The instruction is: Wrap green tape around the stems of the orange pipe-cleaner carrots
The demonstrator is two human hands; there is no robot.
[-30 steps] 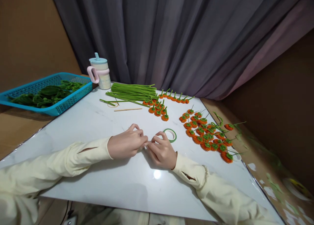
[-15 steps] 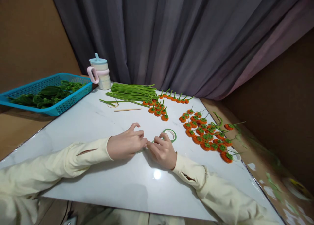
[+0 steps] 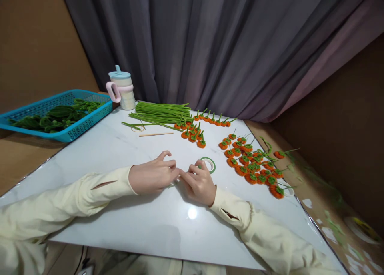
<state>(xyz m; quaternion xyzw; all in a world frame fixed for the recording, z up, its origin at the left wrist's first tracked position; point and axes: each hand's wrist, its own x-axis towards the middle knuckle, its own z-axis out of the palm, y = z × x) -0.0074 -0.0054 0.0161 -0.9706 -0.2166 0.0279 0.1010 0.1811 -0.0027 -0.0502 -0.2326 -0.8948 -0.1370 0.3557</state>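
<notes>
Over the middle of the white table [image 3: 144, 223], my left hand [image 3: 154, 175] and my right hand [image 3: 198, 184] meet at the fingertips. Both are closed in a pinch, the left with its index finger raised and bent. A small pale sliver shows below the left fingertips; what the fingers hold is otherwise hidden. Just behind my right hand lies a roll of green tape [image 3: 212, 165], partly covered by its knuckles. Several orange pumpkin-like pieces with green tops [image 3: 244, 160] are to the right of it.
Green fuzzy stems [image 3: 163, 112] lie in a bundle at the back, more orange pieces [image 3: 193, 133] beside them. A thin wooden stick [image 3: 156, 134] lies in front. A tumbler [image 3: 127, 97] and a blue basket [image 3: 67, 136] of green leaf pieces stand left. Paper scraps [image 3: 329, 235] lie right.
The hands stay together in nearly the same place, with only slight finger movement. A pale sliver now shows below the left fingertips.
</notes>
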